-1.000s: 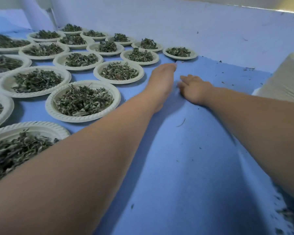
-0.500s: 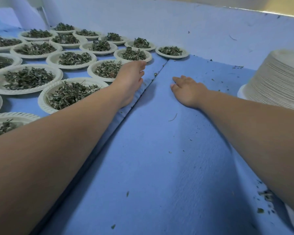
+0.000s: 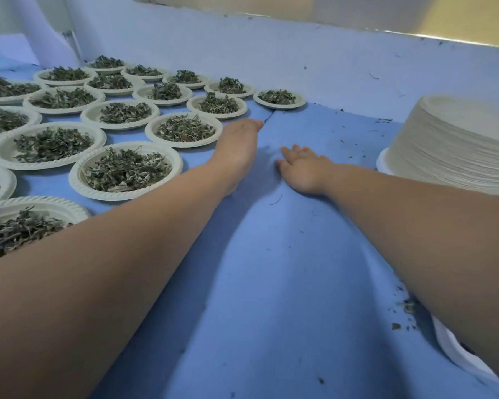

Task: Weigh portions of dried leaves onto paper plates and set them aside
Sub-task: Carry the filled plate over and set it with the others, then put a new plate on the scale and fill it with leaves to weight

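Several white paper plates [image 3: 75,180] heaped with dried green leaves [image 3: 126,169] stand in rows on the left half of a blue sheet [image 3: 271,283]. My left hand [image 3: 238,148] lies stretched forward on the sheet, its fingertips at the seam [image 3: 268,116] between two sheets, just right of a filled plate [image 3: 153,132]. My right hand [image 3: 303,168] rests flat on the sheet beside it, fingers spread. Neither hand holds anything. Both forearms reach in from the bottom corners.
A tall stack of empty paper plates [image 3: 455,145] stands at the right, close to my right forearm. A white rim [image 3: 450,347] shows under that forearm at the lower right. Leaf crumbs [image 3: 406,306] dot the sheet. A blue-covered wall [image 3: 271,59] closes the back.
My left hand swung left along the sheet, where a raised fold showed, then came back right to the seam; the fold now lies flat. My right hand stayed pressed in place.
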{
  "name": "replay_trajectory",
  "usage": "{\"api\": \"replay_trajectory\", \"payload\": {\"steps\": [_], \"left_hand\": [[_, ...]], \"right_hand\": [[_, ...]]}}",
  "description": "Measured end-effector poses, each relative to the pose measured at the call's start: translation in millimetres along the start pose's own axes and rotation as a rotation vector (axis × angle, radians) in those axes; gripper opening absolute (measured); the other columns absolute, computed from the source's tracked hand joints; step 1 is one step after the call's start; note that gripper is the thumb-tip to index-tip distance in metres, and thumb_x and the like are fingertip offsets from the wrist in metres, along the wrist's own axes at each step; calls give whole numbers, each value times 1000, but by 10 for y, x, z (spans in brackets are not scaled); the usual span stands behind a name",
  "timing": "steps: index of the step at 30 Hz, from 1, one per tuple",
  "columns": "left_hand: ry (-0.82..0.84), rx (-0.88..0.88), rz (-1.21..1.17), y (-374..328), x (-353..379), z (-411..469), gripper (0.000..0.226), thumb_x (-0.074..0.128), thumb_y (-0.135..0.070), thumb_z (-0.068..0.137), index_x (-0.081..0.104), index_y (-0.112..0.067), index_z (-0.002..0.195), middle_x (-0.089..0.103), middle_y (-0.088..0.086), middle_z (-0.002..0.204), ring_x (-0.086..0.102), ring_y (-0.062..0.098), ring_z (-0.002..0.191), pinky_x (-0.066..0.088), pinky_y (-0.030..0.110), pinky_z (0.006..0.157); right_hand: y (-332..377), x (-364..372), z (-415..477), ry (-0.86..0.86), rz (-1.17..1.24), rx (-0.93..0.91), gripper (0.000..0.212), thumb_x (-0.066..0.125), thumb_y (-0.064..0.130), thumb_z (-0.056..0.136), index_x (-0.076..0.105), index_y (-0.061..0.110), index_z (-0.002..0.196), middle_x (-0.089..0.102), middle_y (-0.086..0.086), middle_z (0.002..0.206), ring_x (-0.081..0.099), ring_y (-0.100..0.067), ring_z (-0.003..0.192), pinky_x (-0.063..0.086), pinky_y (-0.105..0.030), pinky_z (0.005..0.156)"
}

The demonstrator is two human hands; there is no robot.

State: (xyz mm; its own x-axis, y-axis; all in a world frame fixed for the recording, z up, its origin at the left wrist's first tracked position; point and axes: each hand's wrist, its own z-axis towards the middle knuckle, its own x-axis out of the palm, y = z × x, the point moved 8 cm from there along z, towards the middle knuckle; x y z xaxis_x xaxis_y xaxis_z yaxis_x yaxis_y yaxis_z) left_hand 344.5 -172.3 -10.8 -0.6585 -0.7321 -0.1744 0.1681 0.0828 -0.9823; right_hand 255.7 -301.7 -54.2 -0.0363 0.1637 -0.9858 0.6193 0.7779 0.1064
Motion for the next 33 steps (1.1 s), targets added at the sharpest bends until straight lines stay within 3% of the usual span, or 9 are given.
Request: {"api": "replay_trajectory", "payload": {"steps": [4, 6, 8, 11, 14, 17, 25, 28, 33], "left_hand": [[50, 76, 149, -213, 358, -276, 43, 35, 1, 104, 58, -8, 140, 56, 8, 146, 52, 18, 135, 38, 31, 114], [31, 87, 42, -313, 535, -457, 33, 41, -6, 104, 68, -4, 122, 67, 9, 124, 59, 17, 116, 45, 31, 103], [30, 103, -27, -424, 714, -645, 30, 43, -11, 103, 70, 0, 111, 70, 13, 113, 62, 18, 104, 50, 36, 95], [40, 157, -27, -607, 922, -868, 38, 41, -14, 105, 62, -7, 135, 60, 8, 142, 56, 21, 129, 44, 40, 111], [30, 267, 65, -797, 1163, -1071, 42, 39, -16, 105, 55, -11, 144, 56, 3, 145, 49, 17, 135, 35, 28, 114], [-4, 448, 179, -1062, 1410, -1289, 42, 39, -17, 105, 53, -14, 145, 59, -4, 135, 53, 12, 123, 32, 16, 92], [270, 876, 773, -1592, 2356, -1603, 47, 39, -4, 102, 51, -11, 147, 40, 4, 161, 27, 20, 153, 33, 34, 115], [254, 845, 934, -1643, 2498, -1507, 43, 39, -8, 101, 61, -17, 136, 63, 6, 135, 52, 30, 131, 45, 34, 93], [183, 892, 1190, -1789, 2646, -1415, 30, 45, -7, 96, 71, -16, 108, 66, 9, 97, 58, 34, 96, 39, 35, 71]], "right_hand": [[107, -173, -436, -69, 37, -65, 51, 34, 36, 106, 36, 18, 153, 27, -12, 161, 15, -30, 152, 16, -52, 121], [139, -426, -760, -247, 72, -99, 46, 41, 23, 102, 44, 10, 146, 38, -17, 154, 25, -33, 149, 26, -48, 116], [108, -642, -1134, -355, 169, -120, 32, 46, 12, 95, 55, 7, 126, 57, -20, 132, 53, -38, 122, 41, -38, 86], [-69, -814, -1696, -426, 245, -161, 20, 46, 12, 94, 57, 15, 111, 62, -10, 108, 55, -30, 89, 34, -32, 70], [-413, -879, -2191, -499, 206, -203, 35, 47, 20, 99, 57, 18, 132, 56, -2, 140, 55, -30, 121, 42, -34, 91], [-849, -934, -2586, -594, 212, -145, 43, 50, 18, 100, 54, 13, 142, 36, -4, 161, 32, -20, 148, 28, -31, 114], [-2042, -1015, -3213, -695, 169, 71, 36, 50, 21, 101, 58, 9, 134, 42, -7, 156, 30, -18, 149, 38, -42, 113], [-2542, -826, -3325, -570, 111, 281, 36, 46, 30, 103, 58, 7, 127, 53, -15, 137, 49, -32, 125, 49, -44, 86], [-2842, -487, -3382, -363, 5, 505, 45, 25, 48, 105, 56, 21, 88, 58, -3, 81, 52, -21, 69, 34, -33, 59]]}}
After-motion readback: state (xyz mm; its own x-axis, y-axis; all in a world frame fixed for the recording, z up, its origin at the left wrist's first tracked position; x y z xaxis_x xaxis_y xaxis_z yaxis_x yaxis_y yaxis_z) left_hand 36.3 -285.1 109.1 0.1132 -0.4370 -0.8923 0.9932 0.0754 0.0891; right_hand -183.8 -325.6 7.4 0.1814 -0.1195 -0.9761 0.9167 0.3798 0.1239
